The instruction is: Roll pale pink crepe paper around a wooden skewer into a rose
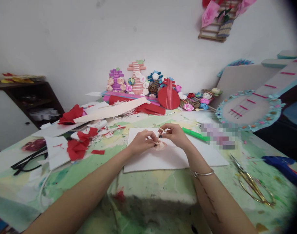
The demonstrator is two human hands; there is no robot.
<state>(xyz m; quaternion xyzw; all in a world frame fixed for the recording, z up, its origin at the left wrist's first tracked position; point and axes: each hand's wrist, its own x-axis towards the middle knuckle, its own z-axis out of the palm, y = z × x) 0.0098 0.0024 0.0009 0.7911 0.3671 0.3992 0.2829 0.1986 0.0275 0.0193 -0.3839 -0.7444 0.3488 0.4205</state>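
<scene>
Over a white board [148,164], my two hands meet close together. My left hand [143,142] is closed in a pinch at the edge of a small cream piece of paper [160,147], which looks crumpled or folded. My right hand [174,134] is closed too, with a thin pale stick [163,130] between its fingers. Its dark-nailed fingertips come down at the paper's upper edge. The fingers partly hide the paper, so its exact shape cannot be made out. Just right of my right hand lies a green cutter-like tool [194,133].
Gold-handled scissors [254,187] and a blue glue gun [283,164] lie at right. Eyeglasses [30,162], red paper scraps [77,148] and a long cream strip [114,110] cover the left side. Paper instruments, including a red one [170,96], stand along the wall.
</scene>
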